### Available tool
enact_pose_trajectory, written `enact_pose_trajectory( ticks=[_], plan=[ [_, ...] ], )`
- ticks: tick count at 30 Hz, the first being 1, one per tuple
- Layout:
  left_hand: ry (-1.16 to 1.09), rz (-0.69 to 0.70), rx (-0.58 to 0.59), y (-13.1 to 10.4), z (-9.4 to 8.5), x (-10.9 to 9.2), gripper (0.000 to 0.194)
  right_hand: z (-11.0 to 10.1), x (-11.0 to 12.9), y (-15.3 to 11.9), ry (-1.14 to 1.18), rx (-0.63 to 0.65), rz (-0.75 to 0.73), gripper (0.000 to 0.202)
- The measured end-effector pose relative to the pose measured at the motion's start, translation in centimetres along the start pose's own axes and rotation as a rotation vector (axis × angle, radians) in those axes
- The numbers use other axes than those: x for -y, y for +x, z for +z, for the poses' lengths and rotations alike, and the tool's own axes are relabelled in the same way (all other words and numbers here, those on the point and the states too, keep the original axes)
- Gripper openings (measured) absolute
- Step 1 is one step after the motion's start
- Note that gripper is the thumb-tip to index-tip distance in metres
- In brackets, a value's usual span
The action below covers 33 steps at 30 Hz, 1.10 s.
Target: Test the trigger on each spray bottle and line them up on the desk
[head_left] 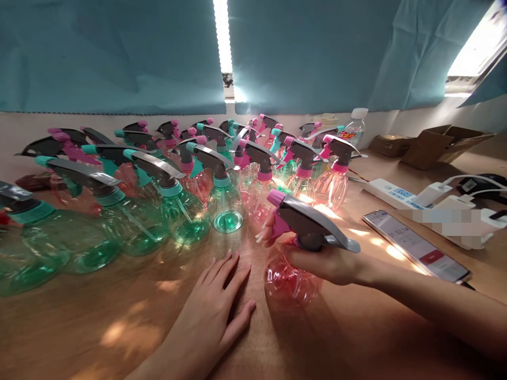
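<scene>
A pink spray bottle (291, 285) with a grey-and-pink trigger head stands before me, and my right hand (325, 261) grips it round the neck below the head. Some fingers of that hand show at the pink trigger; the thumb side lies toward me. My left hand (216, 301) rests flat on the wooden table (138, 327), fingers stretched out, a short way left of the held bottle and not touching it. Beyond my left hand stand a clear green spray bottle (225, 203) and a darker green spray bottle (184, 216).
Several more green and pink spray bottles crowd the table's back and left. To the right lie a phone (415, 245) showing a timer and a white power strip (392, 192) with chargers. An open cardboard box (439, 145) and a clear plastic bottle (355, 126) stand behind, below a blue-green curtain (309, 58).
</scene>
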<state>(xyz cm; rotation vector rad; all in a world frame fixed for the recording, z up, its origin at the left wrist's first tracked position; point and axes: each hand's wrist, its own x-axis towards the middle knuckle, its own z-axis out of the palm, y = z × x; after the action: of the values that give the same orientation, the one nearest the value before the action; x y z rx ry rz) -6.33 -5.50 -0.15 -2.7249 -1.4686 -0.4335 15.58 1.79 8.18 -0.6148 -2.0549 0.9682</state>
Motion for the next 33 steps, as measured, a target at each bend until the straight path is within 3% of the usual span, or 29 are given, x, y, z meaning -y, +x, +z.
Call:
enact_pose_trajectory(
  ticks=[5,12,20,33],
  plan=[
    [0.003,0.008,-0.003,0.0,0.1,0.1,0.048,-0.1,0.2,-0.1,-0.036,-0.025,0.025,0.034],
    [0.005,0.014,-0.011,0.0,0.1,0.0,0.047,0.3,-0.9,-0.3,0.052,-0.014,0.047,0.06],
    [-0.03,-0.003,-0.027,0.0,0.1,0.0,0.047,1.0,-1.4,-0.4,0.05,-0.078,0.017,0.066],
    [-0.022,-0.005,-0.009,0.1,-0.1,0.0,0.046,0.9,-1.3,-0.4,0.059,-0.062,0.027,0.069]
  ],
)
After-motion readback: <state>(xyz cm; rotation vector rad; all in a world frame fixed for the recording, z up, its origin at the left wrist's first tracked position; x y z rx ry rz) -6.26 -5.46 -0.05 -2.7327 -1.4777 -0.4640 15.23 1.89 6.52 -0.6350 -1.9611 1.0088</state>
